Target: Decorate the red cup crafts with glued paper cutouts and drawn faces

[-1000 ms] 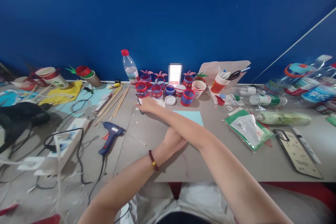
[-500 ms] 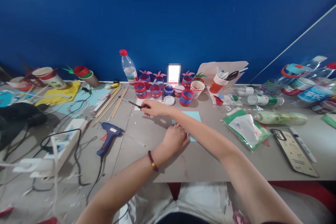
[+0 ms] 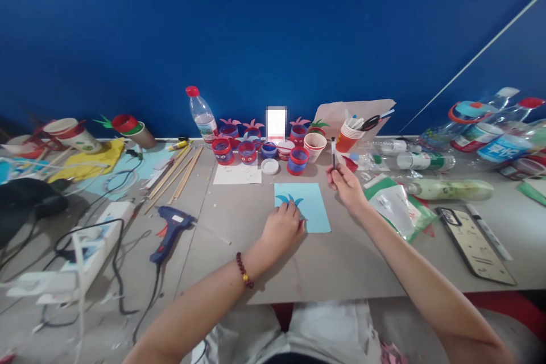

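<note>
On a light blue sheet of paper (image 3: 318, 213), the fingers of my left hand (image 3: 282, 228) are bent together and press down a darker blue leaf-shaped paper cutout (image 3: 294, 199). Part of the cutout is hidden under the fingertips. To the right of the sheet, my right hand (image 3: 347, 186) is raised and closed around a small paintbrush (image 3: 334, 156) with a dark handle, its tip pointing up. Beyond the hands stand a red and blue paper cup (image 3: 297, 161), a purple-blue paint pot (image 3: 269, 151) and a white lid (image 3: 269, 167).
At left lie a blue glue gun (image 3: 170, 233), wooden sticks (image 3: 170, 176) and a power strip (image 3: 100, 239) with cords. A water bottle (image 3: 202, 116) stands behind. At right are a cup of pens (image 3: 348, 137), a green packet (image 3: 398, 210), plastic bottles (image 3: 426, 160) and a phone (image 3: 475, 247).
My right hand, with the paintbrush, has swung from the left across to the right, and the brush has turned upright. The light blue sheet is uncovered; my left hand stays on it.
</note>
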A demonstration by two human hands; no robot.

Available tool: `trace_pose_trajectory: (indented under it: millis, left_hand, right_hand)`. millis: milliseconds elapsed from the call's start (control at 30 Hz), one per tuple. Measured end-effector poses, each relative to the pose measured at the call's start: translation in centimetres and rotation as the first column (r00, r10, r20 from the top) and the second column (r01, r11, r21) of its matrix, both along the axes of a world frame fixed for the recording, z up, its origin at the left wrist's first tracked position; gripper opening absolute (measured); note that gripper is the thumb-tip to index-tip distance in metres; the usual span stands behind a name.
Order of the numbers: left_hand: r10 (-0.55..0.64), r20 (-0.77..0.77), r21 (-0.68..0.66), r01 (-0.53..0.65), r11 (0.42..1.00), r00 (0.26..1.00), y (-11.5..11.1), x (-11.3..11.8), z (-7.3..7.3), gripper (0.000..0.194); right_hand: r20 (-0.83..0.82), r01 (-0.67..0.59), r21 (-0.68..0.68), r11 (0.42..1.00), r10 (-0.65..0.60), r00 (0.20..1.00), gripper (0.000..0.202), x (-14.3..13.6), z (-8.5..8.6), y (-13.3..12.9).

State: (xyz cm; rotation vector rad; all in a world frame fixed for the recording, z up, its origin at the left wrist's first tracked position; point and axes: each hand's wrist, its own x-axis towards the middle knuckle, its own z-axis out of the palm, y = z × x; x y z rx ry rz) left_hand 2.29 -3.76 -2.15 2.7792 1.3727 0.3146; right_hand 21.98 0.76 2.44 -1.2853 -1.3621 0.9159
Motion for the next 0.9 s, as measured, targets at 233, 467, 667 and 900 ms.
trace_pose_trajectory:
  millis: [233, 467, 667, 900]
  left_hand:
    - [-0.012, -0.019, 0.035, 0.013, 0.999, 1.0, 0.1, -0.2, -0.3, 0.035]
    - [-0.018, -0.016, 0.042, 0.019, 0.999, 1.0, 0.1, -0.3, -0.1, 0.035]
    - [-0.035, -0.033, 0.103, 0.038, 0.994, 0.999, 0.0, -0.3, -0.3, 0.037]
    - [-0.019, -0.021, 0.154, 0.022, 0.988, 1.0, -0.2, -0.2, -0.5, 0.036]
  right_hand:
    - [-0.192, 0.075, -0.158, 0.985, -0.105, 0.976, 0.049, 2.2, -4.5, 0.7]
    - [-0.284, 0.105, -0.171, 0.98, -0.151, 0.947, 0.05, 1.9, -4.5, 0.6]
    - [-0.311, 0.1, -0.094, 0.99, -0.125, 0.942, 0.047, 2.1, -4.6, 0.9]
    - [-0.408, 0.064, -0.152, 0.986, -0.122, 0.905, 0.046, 3.0, -5.1, 1.0]
